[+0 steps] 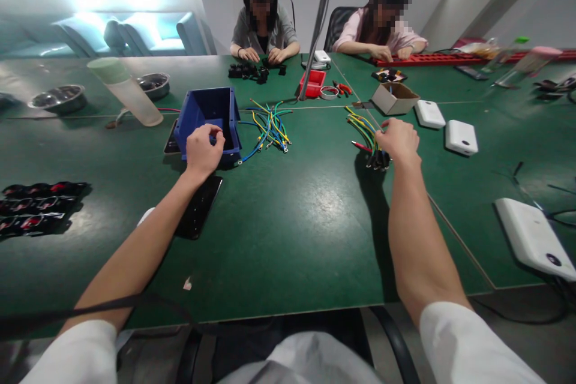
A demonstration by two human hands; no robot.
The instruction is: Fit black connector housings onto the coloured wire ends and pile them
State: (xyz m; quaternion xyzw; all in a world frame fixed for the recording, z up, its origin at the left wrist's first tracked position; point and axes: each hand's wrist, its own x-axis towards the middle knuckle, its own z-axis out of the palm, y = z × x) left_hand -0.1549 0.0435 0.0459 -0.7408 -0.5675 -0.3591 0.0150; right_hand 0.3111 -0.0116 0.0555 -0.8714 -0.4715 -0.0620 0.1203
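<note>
A person in white sleeves works at a green surface (292, 234), both arms stretched forward. The left hand (203, 149) rests on the front rim of a blue bin (202, 111), its grip curled over the edge, fingertips inside; whether they pinch anything there cannot be told. The right hand (398, 139) is closed around a bundle of wires (362, 129), yellow, green and red, whose black ends (378, 161) hang just below the fist. A second spread of loose wires (269, 126) lies just right of the bin. A dark phone (198, 207) lies under the left forearm, near the bin. A small cardboard box (395, 98) and two white packs (445, 126) sit beyond the right hand, with a larger white device (533, 237) at the surface's right edge. A capped bottle (126, 90) leans left of the bin, with steel bowls (58, 98) farther back. Across the surface, two seated people handle small parts, one by a red tray (314, 83)
</note>
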